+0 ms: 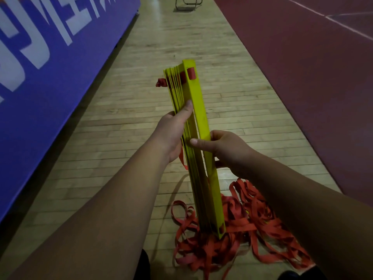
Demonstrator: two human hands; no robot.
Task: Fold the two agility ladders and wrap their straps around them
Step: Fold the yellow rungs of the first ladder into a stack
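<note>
Ladder rungs [197,98] stand stacked between gripping hands, left hand [171,134] higher, right hand [228,148] lower, straps [242,227] seemingly loose.

Left hand [171,134] and right hand [226,148] on bare forearms [121,199]; dark clothing [144,265] below.

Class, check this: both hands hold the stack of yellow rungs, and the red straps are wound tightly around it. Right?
No. The head view shows the left hand and right hand holding the stack of yellow rungs, but the red straps lie in a loose heap on the wooden floor.
</note>
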